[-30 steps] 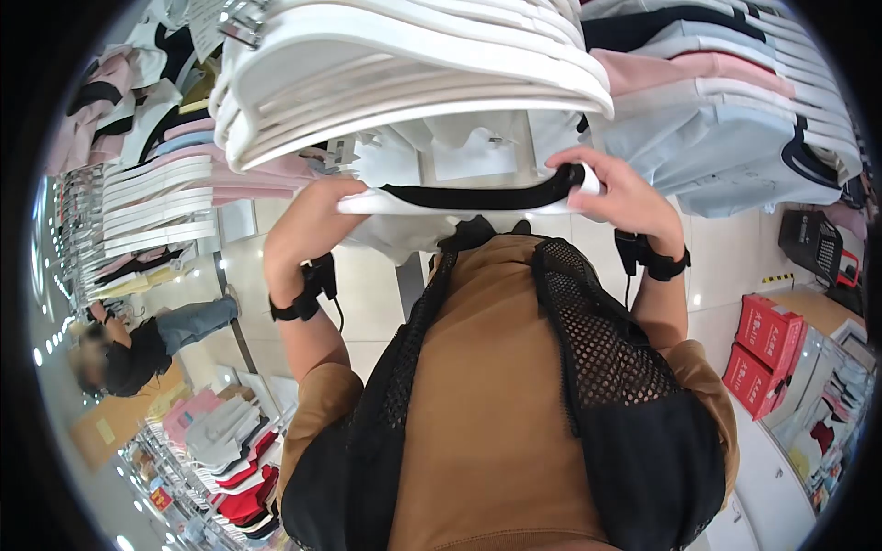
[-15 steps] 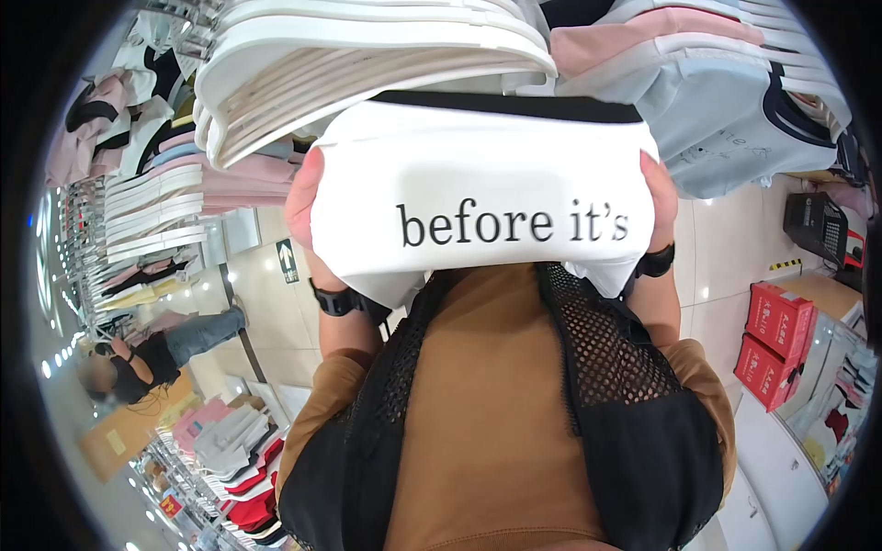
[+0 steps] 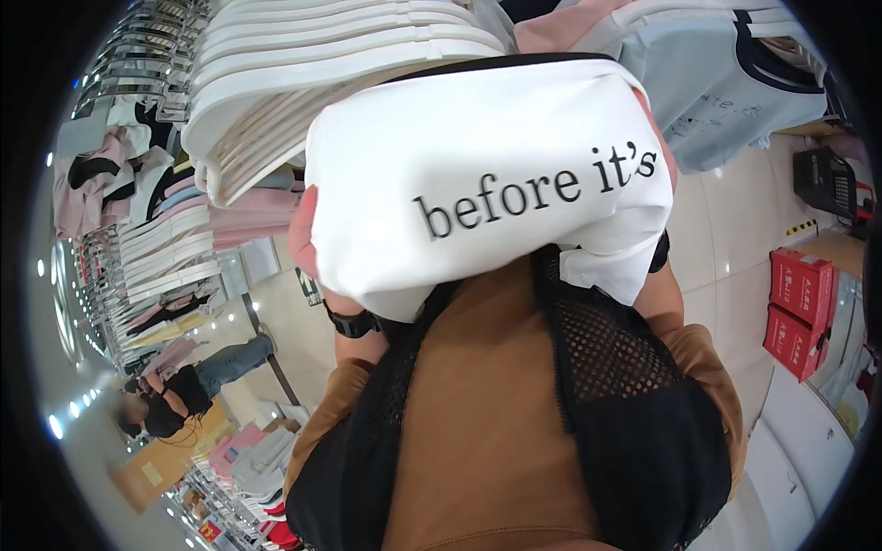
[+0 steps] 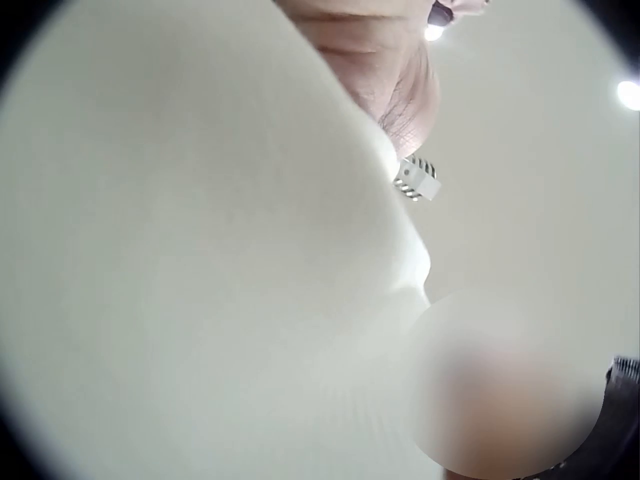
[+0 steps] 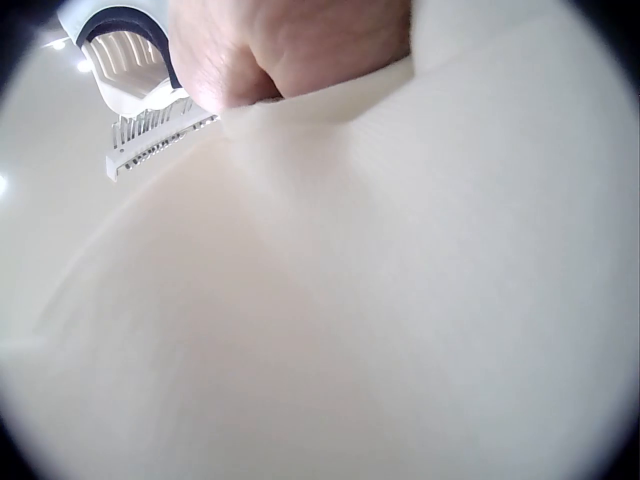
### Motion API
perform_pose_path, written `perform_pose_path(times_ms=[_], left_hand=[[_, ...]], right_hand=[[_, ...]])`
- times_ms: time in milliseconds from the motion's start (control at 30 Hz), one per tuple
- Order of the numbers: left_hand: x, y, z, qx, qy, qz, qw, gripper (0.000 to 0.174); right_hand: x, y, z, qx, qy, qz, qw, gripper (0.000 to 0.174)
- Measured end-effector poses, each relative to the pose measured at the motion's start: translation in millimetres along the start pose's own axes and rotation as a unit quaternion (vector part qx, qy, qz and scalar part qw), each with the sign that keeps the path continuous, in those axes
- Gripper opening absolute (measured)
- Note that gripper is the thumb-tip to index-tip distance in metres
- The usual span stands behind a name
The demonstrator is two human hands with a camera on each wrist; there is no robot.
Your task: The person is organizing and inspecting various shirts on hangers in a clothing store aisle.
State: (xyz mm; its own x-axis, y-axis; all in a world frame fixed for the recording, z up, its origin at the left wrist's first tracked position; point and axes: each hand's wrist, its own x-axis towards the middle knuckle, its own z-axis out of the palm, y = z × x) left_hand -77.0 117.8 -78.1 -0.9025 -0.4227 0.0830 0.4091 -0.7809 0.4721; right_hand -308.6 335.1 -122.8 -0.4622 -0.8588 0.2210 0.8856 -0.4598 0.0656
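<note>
A white folded shirt [image 3: 478,156] with the printed words "before it's" and a black band along its far edge is held up in front of the chest. My left hand [image 3: 304,234] grips its left side, with the fingers partly behind the cloth. At the opposite side my right hand [image 3: 664,138] holds the fabric, mostly hidden by it. White cloth fills most of both wrist views. Part of the left hand [image 4: 375,70] shows along the shirt's edge in the left wrist view, and the right hand [image 5: 300,45] presses into the fabric in the right wrist view.
Just beyond the shirt hangs a dense row of white hangers [image 3: 303,69]. A light blue shirt [image 3: 726,92] hangs at the back right. Red boxes [image 3: 797,312] and a black basket [image 3: 825,184] stand at right. Another person [image 3: 188,395] is at the left.
The shirt was edge-on between both hands; its printed face then came into view. It has since tilted, right side higher, and moved slightly away from the body. The view has shifted too.
</note>
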Motion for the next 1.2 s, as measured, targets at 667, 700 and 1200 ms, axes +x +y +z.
perform_pose_path(times_ms=[667, 700, 1200], left_hand=[[37, -68, 34, 0.611, -0.292, 0.0, 0.736, 0.122], [38, -74, 28, 0.612, -0.306, -0.025, 0.729, 0.118], [6, 25, 86, 0.699, -0.173, -0.312, 0.62, 0.067]], right_hand=[[-6, 33, 82, -0.717, -0.107, 0.151, 0.672, 0.036], [-9, 26, 86, -0.708, -0.118, 0.137, 0.683, 0.034], [-24, -31, 189, -0.881, 0.142, 0.165, 0.419, 0.03]])
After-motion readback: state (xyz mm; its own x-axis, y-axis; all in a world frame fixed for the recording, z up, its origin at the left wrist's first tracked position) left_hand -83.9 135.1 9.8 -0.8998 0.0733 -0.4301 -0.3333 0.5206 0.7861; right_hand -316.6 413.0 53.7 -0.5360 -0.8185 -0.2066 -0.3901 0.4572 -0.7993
